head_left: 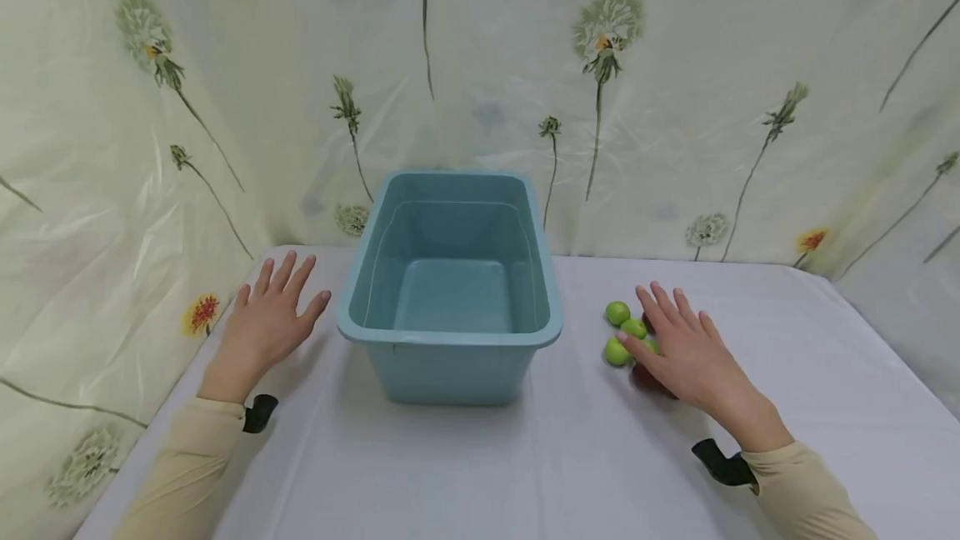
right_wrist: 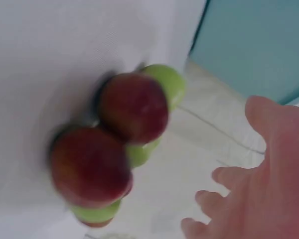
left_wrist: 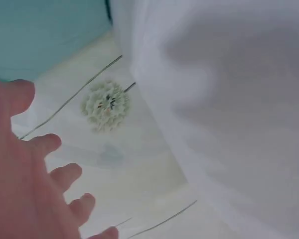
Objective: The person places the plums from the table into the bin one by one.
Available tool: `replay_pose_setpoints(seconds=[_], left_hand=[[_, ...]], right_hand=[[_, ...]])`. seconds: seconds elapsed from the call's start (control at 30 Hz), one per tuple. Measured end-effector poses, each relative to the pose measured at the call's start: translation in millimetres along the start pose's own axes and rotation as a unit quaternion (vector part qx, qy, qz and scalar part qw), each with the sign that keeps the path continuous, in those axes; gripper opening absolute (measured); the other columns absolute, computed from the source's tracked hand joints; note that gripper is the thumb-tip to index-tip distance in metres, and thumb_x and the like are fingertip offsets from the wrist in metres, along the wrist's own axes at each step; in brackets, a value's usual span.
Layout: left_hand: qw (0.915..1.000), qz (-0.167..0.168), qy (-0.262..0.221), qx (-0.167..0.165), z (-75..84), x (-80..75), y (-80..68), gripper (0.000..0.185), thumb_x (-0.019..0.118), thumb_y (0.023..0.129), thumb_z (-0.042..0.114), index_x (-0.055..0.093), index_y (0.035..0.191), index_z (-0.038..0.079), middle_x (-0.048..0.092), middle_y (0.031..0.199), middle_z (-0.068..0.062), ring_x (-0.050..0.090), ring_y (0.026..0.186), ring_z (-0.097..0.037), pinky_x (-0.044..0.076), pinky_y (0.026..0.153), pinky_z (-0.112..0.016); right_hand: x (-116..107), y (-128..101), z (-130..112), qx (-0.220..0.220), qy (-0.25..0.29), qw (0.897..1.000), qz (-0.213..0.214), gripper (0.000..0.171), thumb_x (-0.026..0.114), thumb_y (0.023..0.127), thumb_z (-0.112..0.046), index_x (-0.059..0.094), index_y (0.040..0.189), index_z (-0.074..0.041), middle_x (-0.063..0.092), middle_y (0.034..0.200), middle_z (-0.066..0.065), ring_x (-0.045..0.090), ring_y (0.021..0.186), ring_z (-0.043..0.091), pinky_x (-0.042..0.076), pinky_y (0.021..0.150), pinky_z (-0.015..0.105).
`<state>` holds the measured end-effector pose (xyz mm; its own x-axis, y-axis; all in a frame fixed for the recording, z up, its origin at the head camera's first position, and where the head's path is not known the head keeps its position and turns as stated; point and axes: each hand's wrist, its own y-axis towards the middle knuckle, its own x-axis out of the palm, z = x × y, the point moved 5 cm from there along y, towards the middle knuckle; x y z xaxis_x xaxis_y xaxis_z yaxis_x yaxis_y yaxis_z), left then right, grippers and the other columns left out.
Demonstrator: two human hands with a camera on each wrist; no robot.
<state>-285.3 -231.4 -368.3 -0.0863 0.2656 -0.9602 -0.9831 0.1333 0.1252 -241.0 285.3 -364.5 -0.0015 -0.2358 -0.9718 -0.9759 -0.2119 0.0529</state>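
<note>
My left hand (head_left: 266, 327), fingers spread and holding nothing, is over the table to the left of a light blue plastic tub (head_left: 457, 373). On the tub's other side, my right hand (head_left: 697, 365) hovers above a small cluster of fruit with its fingers extended. Several round green fruits (head_left: 618, 312) show beside its thumb. Dark red, apple-like fruits (right_wrist: 89, 167) lie among them in the right wrist view; in the head view the hand mostly hides these. The left wrist view shows the left hand's fingers (left_wrist: 67, 174) apart, with nothing between them.
The tub stands upright toward the back of the table, its bare inside (head_left: 450, 294) facing me. A white cloth (head_left: 465, 473) covers the tabletop. Behind and at the sides hangs a pale sheet (head_left: 480, 48) printed with dandelions. Black bands (head_left: 723, 463) sit at both wrists.
</note>
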Motion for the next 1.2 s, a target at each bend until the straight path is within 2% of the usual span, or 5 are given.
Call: replay_pose_setpoints(seconds=[0.4,0.63,0.83,1.1,1.2], left_hand=[[0.9837,0.119,-0.126,0.048,16.8,-27.3,9.9,0.06,0.041,0.104,0.047,0.035,0.153,0.013,0.027,0.158,-0.014,0.018,0.145,-0.039,0.019,0.105,-0.068],[0.9651,0.116,-0.229,0.049,25.8,-30.8,20.8,0.057,0.044,0.103,0.047,0.04,0.151,0.017,0.035,0.155,-0.012,0.03,0.141,-0.039,0.026,0.105,-0.063],[0.9413,0.094,-0.319,0.057,33.6,-32.9,28.4,0.054,0.047,0.103,0.045,0.044,0.149,0.016,0.043,0.15,-0.01,0.038,0.137,-0.035,0.034,0.102,-0.061],[0.8887,0.033,-0.45,0.083,42.3,-31.2,39.2,0.053,0.051,0.103,0.037,0.04,0.15,0.014,0.04,0.151,-0.009,0.041,0.135,-0.031,0.043,0.097,-0.055],[0.877,0.023,-0.473,0.079,44.3,-31.4,41.4,0.054,0.051,0.103,0.038,0.041,0.149,0.013,0.042,0.15,-0.01,0.044,0.133,-0.03,0.049,0.091,-0.048]], right_hand=[[-10,-13,26,-0.037,0.042,0.997,0.043,0.076,0.05,0.101,-0.047,0.019,0.157,-0.006,0.018,0.159,0.023,0.014,0.144,0.046,0.014,0.107,0.066],[-16,-16,42,-0.031,0.053,0.995,0.078,0.068,0.061,0.097,-0.04,0.038,0.148,-0.002,0.033,0.152,0.024,0.03,0.135,0.05,0.029,0.097,0.069],[-16,-14,54,-0.045,0.055,0.993,0.089,0.061,0.067,0.095,-0.032,0.045,0.143,-0.002,0.04,0.146,0.026,0.035,0.131,0.05,0.032,0.096,0.068],[-16,-11,71,-0.065,0.076,0.989,0.106,0.055,0.071,0.093,-0.021,0.049,0.14,-0.003,0.047,0.14,0.025,0.04,0.128,0.049,0.035,0.095,0.065],[-14,-10,78,-0.058,0.079,0.99,0.106,0.054,0.071,0.092,-0.021,0.05,0.138,-0.002,0.05,0.137,0.026,0.043,0.124,0.048,0.037,0.092,0.065]])
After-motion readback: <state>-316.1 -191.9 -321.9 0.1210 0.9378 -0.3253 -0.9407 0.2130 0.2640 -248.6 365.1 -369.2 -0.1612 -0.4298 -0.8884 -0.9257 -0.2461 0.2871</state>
